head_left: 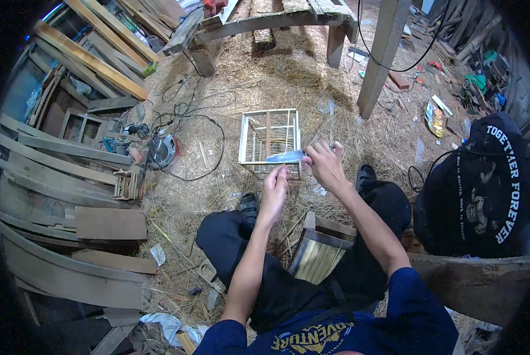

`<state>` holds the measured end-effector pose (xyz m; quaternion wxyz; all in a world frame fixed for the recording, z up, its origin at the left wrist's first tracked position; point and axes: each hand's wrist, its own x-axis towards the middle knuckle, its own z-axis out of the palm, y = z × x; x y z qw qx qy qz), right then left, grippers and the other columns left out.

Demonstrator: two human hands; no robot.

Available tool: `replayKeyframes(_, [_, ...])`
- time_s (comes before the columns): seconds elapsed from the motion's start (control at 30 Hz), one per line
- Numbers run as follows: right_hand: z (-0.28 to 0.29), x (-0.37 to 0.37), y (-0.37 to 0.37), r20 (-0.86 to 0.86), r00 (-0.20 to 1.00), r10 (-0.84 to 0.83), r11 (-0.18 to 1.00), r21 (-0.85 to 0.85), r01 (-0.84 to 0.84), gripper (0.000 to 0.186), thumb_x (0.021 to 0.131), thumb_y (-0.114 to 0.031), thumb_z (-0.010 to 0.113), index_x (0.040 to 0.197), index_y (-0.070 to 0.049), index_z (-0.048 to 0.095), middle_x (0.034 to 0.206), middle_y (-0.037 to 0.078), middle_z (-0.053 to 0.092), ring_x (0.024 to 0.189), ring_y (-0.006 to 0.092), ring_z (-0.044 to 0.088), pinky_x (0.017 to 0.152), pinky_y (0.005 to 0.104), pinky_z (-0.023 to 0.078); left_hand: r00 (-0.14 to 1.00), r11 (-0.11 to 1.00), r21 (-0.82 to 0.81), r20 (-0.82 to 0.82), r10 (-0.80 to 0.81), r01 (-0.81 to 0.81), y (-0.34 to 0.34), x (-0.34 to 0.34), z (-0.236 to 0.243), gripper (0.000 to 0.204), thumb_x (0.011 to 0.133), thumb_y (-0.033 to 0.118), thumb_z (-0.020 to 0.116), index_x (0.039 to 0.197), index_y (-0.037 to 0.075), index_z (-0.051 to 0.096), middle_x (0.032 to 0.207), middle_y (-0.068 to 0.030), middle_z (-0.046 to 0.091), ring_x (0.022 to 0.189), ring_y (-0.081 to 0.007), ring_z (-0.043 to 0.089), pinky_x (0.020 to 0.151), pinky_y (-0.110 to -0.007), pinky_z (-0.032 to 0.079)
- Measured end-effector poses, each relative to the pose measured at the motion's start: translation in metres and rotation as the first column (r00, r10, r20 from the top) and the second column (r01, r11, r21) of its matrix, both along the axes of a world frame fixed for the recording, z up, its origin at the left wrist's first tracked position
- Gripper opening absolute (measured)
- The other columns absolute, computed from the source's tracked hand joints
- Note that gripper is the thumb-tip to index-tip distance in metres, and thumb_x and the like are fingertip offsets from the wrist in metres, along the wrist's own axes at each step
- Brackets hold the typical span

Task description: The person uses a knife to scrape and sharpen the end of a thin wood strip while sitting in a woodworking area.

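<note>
A small pale cage (269,113) with thin bars and a reddish middle strip stands on the shavings-covered floor before me. My right hand (325,164) is closed on the handle of a knife (281,157), whose broad silvery blade lies across the cage's near top edge, pointing left. My left hand (275,192) is pinched at that near edge, just below the blade; exactly what its fingers hold is hidden. A slatted wooden box (318,266) sits between my legs.
A power saw (161,151) with cables lies left, beside stacked boards (99,225). A wooden bench (271,23) stands ahead, a post (378,65) right of it. Black printed fabric (469,189) is at right, with a cable across it. Scraps and tools litter the floor.
</note>
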<state>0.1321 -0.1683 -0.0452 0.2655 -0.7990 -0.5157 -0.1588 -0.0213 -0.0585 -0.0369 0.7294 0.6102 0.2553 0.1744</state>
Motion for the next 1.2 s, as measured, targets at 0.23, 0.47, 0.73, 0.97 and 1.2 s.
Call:
replayKeyframes(0.23, [-0.007,0.021,-0.014,-0.035,0.994,-0.100,0.992,-0.082,0.097,0.013,0.089,-0.021,0.065,0.102,-0.018,0.064,0.095,-0.001,0.061,0.103,0.0159,0.059,0.097,0.0428,0.025,0.996,0.995,0.093,-0.087,-0.018,0.026,-0.003,-0.003,0.005,0.024,0.106,0.031,0.049,0.106,0.010,0.059,0.065,0.0098,0.037,0.052,-0.0001,0.032,0.045,-0.019,0.024])
replayKeyframes(0.47, [0.007,0.025,-0.009,-0.003,0.998,-0.069,0.996,-0.052,0.069,0.009,0.094,-0.024,0.059,0.097,-0.018,0.065,0.092,0.000,0.061,0.097,0.0175,0.059,0.095,0.0445,0.026,0.999,0.996,0.075,-0.032,-0.040,0.042,-0.009,-0.008,0.001,0.025,0.107,0.031,0.048,0.105,0.009,0.059,0.063,0.0098,0.034,0.052,-0.0001,0.030,0.044,-0.020,0.023])
replayKeyframes(0.73, [0.005,0.026,-0.005,-0.024,0.993,-0.112,0.993,-0.028,0.111,0.013,0.094,-0.030,0.059,0.098,-0.020,0.065,0.087,0.003,0.060,0.094,0.0202,0.059,0.096,0.0454,0.027,0.998,0.999,-0.006,-0.057,-0.038,0.038,-0.009,-0.008,0.007,0.023,0.106,0.028,0.049,0.108,0.008,0.058,0.066,0.0091,0.037,0.050,-0.0004,0.029,0.042,-0.020,0.022])
replayKeyframes(0.97, [0.004,0.005,0.003,-0.068,0.996,-0.051,0.998,-0.049,0.048,0.009,0.092,-0.022,0.061,0.099,-0.018,0.066,0.091,0.001,0.063,0.097,0.0193,0.058,0.093,0.0428,0.024,0.995,0.997,0.060,-0.089,-0.044,0.050,-0.005,-0.012,-0.008,0.026,0.106,0.033,0.049,0.110,0.009,0.058,0.061,0.0103,0.033,0.048,0.0005,0.028,0.042,-0.020,0.022])
replayKeyframes(1.2, [0.003,-0.001,0.001,0.066,0.998,-0.010,0.999,0.049,0.007,0.012,0.093,-0.027,0.061,0.099,-0.019,0.067,0.087,0.001,0.059,0.092,0.0172,0.057,0.089,0.0411,0.024,0.995,0.986,0.147,-0.068,-0.070,0.080,-0.006,-0.015,-0.003,0.025,0.106,0.028,0.050,0.109,0.007,0.063,0.063,0.0106,0.036,0.049,-0.0006,0.031,0.044,-0.021,0.024])
